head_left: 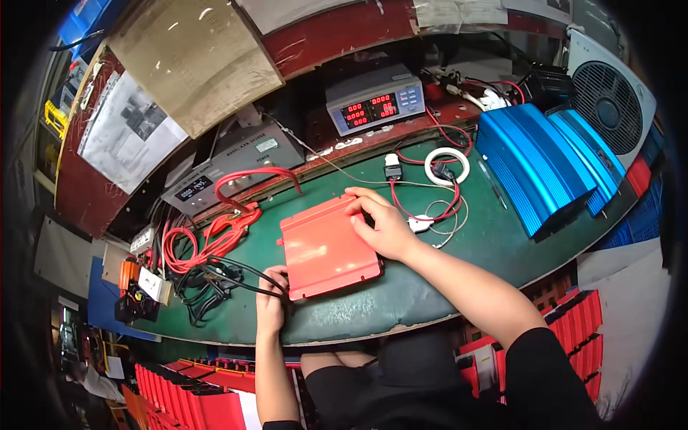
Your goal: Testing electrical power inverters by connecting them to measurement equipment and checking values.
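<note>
A flat red metal case [326, 247] with a ribbed lid lies slightly tilted on the green bench mat in front of me. My right hand [385, 228] grips its far right corner, thumb on the lid and fingers bent toward the far edge. At the near left edge of the case, my left hand [271, 304] is closed around the ends of black cables [247, 287]. Some of its fingertips are hidden beside the case, and where the cables end is hidden too. From there the cables run left to a tangled pile.
Red clamp leads [233, 226] lie coiled left of the case, before a grey power supply [233, 168]. A meter with red digits [376, 100] stands on the shelf. Blue finned cases [534, 168], a pen [492, 185], a white ring [464, 170] and a fan [609, 100] are at right.
</note>
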A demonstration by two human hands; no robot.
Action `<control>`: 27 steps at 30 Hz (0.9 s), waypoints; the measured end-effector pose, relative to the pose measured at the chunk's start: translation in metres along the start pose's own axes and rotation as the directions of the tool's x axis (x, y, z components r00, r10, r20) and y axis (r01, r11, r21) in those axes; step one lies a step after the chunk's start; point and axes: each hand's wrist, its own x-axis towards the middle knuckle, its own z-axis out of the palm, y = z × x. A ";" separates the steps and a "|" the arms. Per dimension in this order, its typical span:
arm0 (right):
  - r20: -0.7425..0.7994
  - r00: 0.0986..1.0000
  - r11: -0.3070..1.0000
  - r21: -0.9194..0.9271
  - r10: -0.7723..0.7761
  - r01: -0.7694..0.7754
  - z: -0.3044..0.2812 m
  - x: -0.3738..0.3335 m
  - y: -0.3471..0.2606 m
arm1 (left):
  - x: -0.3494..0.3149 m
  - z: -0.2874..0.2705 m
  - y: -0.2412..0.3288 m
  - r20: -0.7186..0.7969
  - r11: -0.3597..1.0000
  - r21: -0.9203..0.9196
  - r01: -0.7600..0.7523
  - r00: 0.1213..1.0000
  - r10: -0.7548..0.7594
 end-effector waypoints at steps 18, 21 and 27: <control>0.051 0.991 0.985 0.120 0.121 -0.126 -0.013 -0.012 0.038 | 0.106 0.017 -0.049 0.006 0.807 0.558 -0.192 0.974 0.228; 0.127 0.975 0.965 0.162 0.184 -0.204 -0.021 -0.025 0.049 | 0.097 0.016 -0.028 0.052 0.830 0.523 -0.193 0.979 0.195; 0.176 0.956 0.970 -0.097 0.235 -0.221 -0.035 -0.019 0.020 | 0.101 0.001 -0.031 0.101 0.767 0.580 -0.272 0.959 0.264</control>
